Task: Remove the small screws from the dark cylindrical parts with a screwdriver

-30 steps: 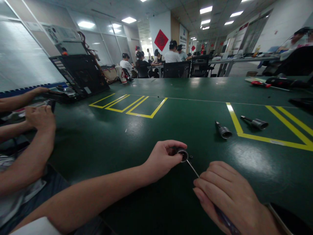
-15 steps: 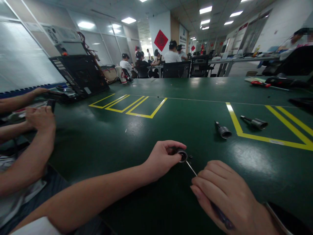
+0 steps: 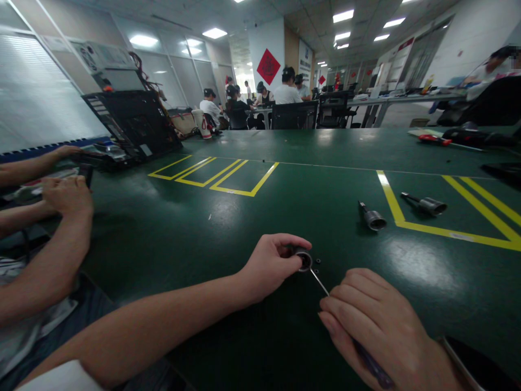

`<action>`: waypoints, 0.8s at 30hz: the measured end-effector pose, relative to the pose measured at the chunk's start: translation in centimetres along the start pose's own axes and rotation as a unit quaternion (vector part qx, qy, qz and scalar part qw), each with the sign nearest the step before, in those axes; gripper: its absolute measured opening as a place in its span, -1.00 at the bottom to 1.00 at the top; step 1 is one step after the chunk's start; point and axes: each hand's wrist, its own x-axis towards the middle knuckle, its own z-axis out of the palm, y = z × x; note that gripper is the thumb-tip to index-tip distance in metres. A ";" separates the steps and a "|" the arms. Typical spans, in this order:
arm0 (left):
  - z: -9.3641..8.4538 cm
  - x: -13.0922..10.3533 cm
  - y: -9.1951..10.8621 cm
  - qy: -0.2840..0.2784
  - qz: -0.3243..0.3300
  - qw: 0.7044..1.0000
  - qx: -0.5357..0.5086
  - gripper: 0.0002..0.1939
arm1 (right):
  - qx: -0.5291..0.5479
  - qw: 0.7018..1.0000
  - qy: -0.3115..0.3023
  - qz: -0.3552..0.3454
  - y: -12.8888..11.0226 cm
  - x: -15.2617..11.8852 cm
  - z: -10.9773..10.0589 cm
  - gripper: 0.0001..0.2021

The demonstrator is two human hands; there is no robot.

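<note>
My left hand (image 3: 271,266) has its thumb and fingers closed around a cup-shaped metal bit (image 3: 304,259), its round open end facing me. A screwdriver (image 3: 319,283) is gripped in my right hand (image 3: 374,320); its dark purple handle (image 3: 372,364) shows below the palm. The thin shaft reaches the cup's lower rim, where I cannot tell whether the tip is inside or touching the edge. Right beside the cup lie two small dark nut-like parts (image 3: 318,261) on the green table (image 3: 228,244). Fingers hide most of the bit.
Two similar cup-shaped bits with shanks, one nearer (image 3: 374,220) and one farther (image 3: 432,206), lie at the right by yellow tape (image 3: 391,198). A red-handled screwdriver (image 3: 433,140) is farther back. At left are a co-worker's hand (image 3: 69,193) and a black machine frame (image 3: 138,125).
My right hand and the screwdriver have shifted very slightly right and down. My left hand and the bit look nearly still.
</note>
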 end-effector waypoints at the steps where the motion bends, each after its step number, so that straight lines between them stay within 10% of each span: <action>1: -0.1 0.1 -0.1 -0.003 0.004 1.000 -0.002 -0.74 | 0.013 1.000 0.010 0.002 -0.1 0.1 -0.3 -0.80; 12: -0.4 0.2 0.6 0.022 -0.001 0.999 -0.037 -0.69 | 0.128 0.910 0.047 0.392 2.6 0.2 -0.8 -0.56; 24: -0.5 0.0 0.8 0.009 0.010 0.997 -0.071 -0.75 | 0.111 0.939 0.024 0.325 2.6 0.4 -0.7 -0.58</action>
